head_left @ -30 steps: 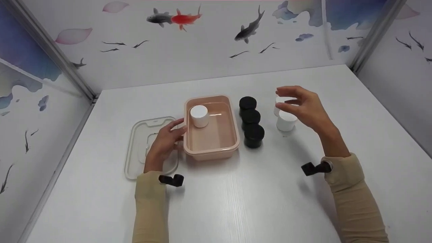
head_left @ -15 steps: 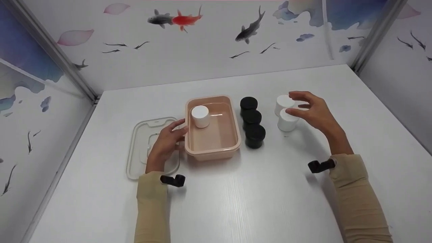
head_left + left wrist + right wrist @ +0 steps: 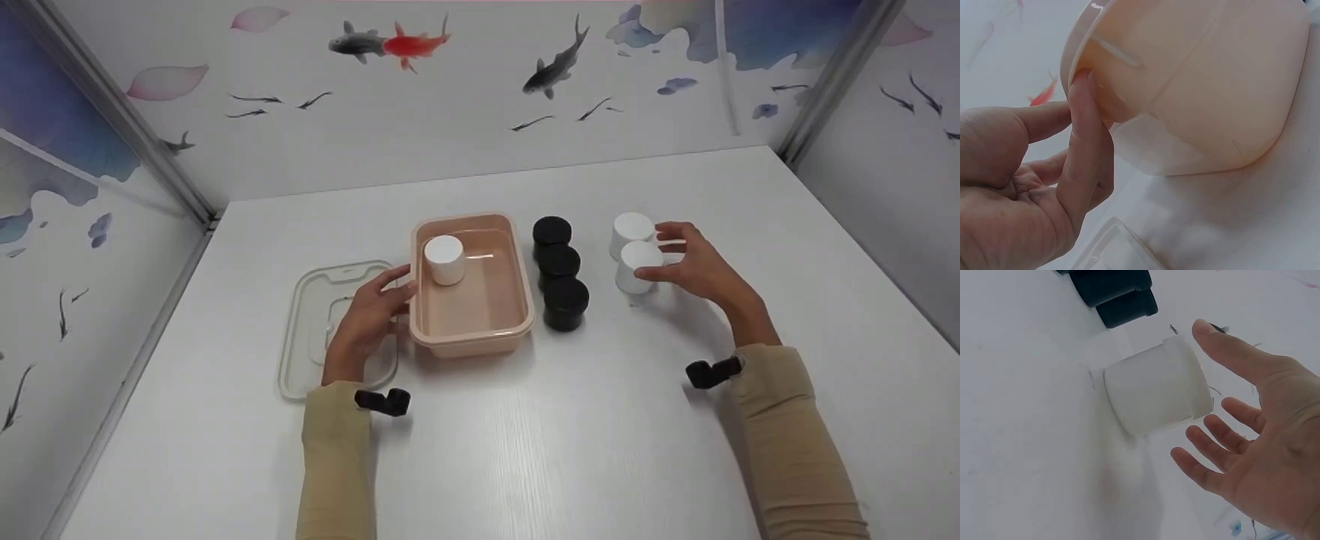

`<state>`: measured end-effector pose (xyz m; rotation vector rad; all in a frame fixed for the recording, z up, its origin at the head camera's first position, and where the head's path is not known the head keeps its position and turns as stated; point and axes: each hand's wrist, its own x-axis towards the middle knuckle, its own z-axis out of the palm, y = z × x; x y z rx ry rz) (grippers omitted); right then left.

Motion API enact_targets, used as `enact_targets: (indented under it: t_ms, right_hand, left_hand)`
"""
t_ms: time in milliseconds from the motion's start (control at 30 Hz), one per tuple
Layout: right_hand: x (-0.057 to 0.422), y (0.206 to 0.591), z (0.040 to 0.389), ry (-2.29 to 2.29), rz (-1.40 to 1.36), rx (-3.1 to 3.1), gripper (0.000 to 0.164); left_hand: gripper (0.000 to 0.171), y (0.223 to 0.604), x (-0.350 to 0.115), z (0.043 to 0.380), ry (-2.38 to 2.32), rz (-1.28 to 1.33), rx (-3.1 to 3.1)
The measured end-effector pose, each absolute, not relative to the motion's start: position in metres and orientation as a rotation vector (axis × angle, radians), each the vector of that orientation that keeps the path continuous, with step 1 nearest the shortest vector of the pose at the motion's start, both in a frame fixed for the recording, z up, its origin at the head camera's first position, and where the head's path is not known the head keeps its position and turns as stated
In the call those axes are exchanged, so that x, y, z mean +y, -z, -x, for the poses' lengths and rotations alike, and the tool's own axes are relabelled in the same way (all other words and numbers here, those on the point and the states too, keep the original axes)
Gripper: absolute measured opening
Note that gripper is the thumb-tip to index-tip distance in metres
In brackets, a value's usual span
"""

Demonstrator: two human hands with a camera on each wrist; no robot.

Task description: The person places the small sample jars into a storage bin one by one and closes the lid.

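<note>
My left hand (image 3: pixel 367 321) pinches the left rim of a pink rectangular plastic box (image 3: pixel 474 339). In the left wrist view, fingertips (image 3: pixel 1085 90) tuck under the rim of that box. Inside the box, toward its back left, stands one white lidded jar (image 3: pixel 445 260). My right hand (image 3: pixel 701 266) is beside the nearer of two white jars (image 3: pixel 634 268), its thumb in front of the lid. The right wrist view has the fingers spread about that white jar (image 3: pixel 1157 388), with gaps showing between. A second white jar (image 3: pixel 632 231) stands just behind.
Several black lidded jars (image 3: pixel 565 302) form a row between the box and the white jars. A translucent lid (image 3: pixel 300 330) lies flat on the white table (image 3: pixel 510 465), partly beneath my left hand. Printed walls (image 3: pixel 465 135) border the table at the back and sides.
My right hand has come down and right from above the white jars, to beside the nearer one. The left hand has kept its place on the box rim.
</note>
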<state>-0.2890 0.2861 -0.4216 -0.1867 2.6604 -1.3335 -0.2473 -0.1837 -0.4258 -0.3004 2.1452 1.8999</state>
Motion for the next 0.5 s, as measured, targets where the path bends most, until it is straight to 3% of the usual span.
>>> enact_targets:
  t_ms: [500]
  right_hand:
    - [0.285, 0.437, 0.294, 1.355, 0.151, 2.589, 0.093]
  left_hand:
    - [0.053, 0.426, -0.183, 0.247, -1.904, 0.298, 2.139]
